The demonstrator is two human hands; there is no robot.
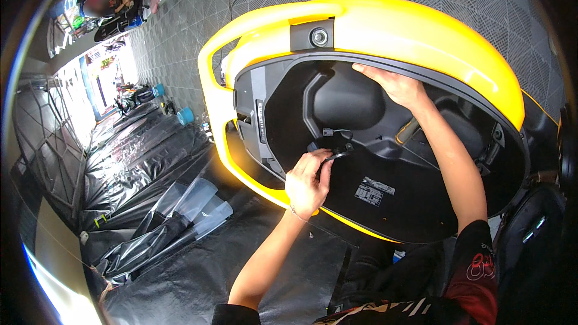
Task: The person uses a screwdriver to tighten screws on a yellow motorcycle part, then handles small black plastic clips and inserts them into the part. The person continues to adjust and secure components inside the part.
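A yellow scooter body (415, 18) with a black under-seat storage tub (415, 174) fills the middle. At the near left of the tub, my left hand (308, 179) pinches a small dark plastic part (342, 151) between thumb and fingers. A small black connector (328, 133) on a thin wire is just beyond it, inside the tub. My right hand (398, 87) reaches across to the far rim, fingers stretched out and touching the inner wall below the black edge. A white printed label (373, 192) is on the tub floor.
A yellow grab rail (211, 78) curves round the left end. Dark plastic sheeting (138, 162) and clear film strips (205, 207) lie at left. Patterned floor tiles (174, 30) stretch beyond, with blue containers (185, 115). Another person (99, 0) is far off at upper left.
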